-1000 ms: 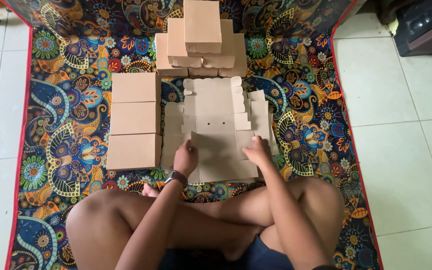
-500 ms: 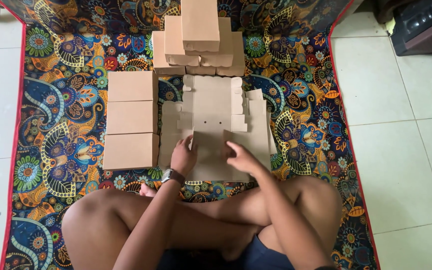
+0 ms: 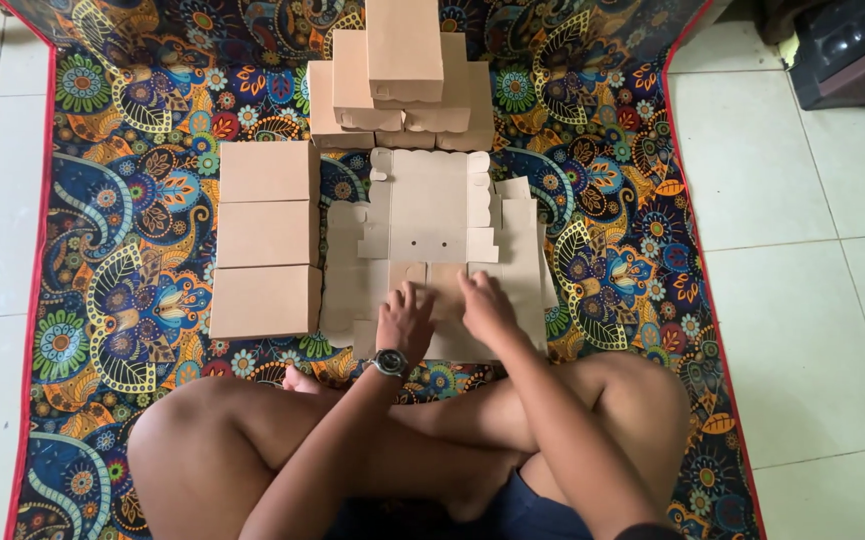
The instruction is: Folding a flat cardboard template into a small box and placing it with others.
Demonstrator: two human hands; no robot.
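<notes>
On the flat cardboard sheet point(image 3: 430, 215), left hand point(image 3: 404, 322), right hand point(image 3: 484, 308), palms down, side by side

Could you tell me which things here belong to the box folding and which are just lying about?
In hand:
left hand
right hand
flat cardboard blank
three folded boxes
stacked boxes

Lying about:
patterned mat
dark case
tiled floor

Even, soft daylight, brightest on the white floor tiles point(image 3: 802, 180) at right, no hard glare. Shadows faint and short beside the folded cardboard boxes point(image 3: 265, 240) on the patterned mat point(image 3: 132, 220). Focus sharp throughout; top right corner falls dim.
</notes>
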